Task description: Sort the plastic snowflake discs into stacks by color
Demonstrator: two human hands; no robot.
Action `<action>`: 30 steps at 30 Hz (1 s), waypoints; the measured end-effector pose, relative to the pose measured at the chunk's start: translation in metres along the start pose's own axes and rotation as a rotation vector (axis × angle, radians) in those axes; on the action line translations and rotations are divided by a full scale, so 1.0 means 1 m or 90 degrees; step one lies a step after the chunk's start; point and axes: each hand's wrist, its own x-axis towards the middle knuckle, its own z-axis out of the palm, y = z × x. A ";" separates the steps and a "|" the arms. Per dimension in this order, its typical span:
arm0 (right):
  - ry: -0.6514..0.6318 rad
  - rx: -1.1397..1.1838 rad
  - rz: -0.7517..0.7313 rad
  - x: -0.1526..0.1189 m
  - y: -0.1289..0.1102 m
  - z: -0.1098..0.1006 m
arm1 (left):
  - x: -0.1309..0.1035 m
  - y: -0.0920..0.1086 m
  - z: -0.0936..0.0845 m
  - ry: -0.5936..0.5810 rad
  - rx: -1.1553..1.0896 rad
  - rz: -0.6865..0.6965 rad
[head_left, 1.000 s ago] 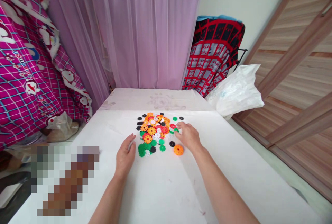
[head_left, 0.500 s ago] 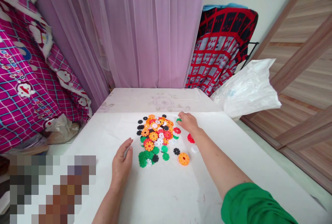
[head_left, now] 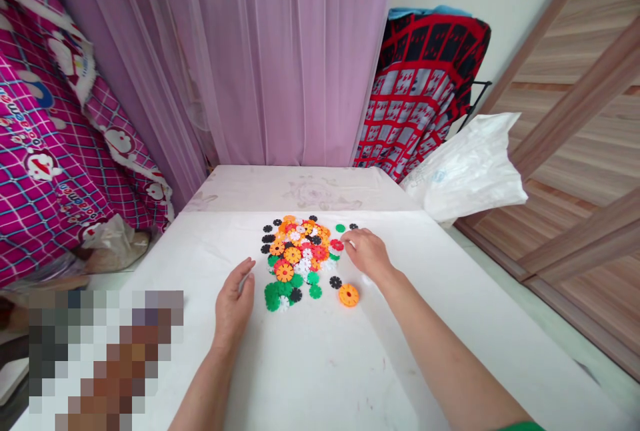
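A heap of plastic snowflake discs (head_left: 293, 255) in orange, red, white, black and green lies on the white tabletop. To its right, the fingers of my right hand (head_left: 369, 252) are drawn together at the edge of a red snowflake disc (head_left: 337, 244), which still lies flat. A green disc (head_left: 341, 228) and a black disc (head_left: 354, 226) lie just beyond those fingers. My left hand (head_left: 236, 294) rests on its side left of the heap, holding nothing, with thumb and fingers apart. Nearer me lie an orange stack (head_left: 349, 295) and a black disc (head_left: 335, 282).
The white table (head_left: 310, 364) stretches toward a purple curtain (head_left: 280, 58). A white plastic bag (head_left: 465, 168) stands at the right edge, before a wooden wardrobe (head_left: 575, 171). Patterned pink fabric (head_left: 75, 138) hangs at the left. A blurred patch covers the lower left.
My right hand has moved from the green disc toward me, to the red disc; the green one stays on the table. The red stack is now hidden by the hand. My left hand keeps its place.
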 end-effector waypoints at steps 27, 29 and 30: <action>-0.071 0.008 0.090 -0.022 -0.014 -0.017 | -0.002 0.002 0.001 -0.019 0.031 0.029; -0.045 -0.007 0.103 0.000 0.004 -0.016 | -0.002 0.002 0.001 -0.022 0.041 0.025; -0.036 -0.013 0.101 0.011 0.011 -0.014 | -0.002 0.002 0.000 -0.022 0.043 0.023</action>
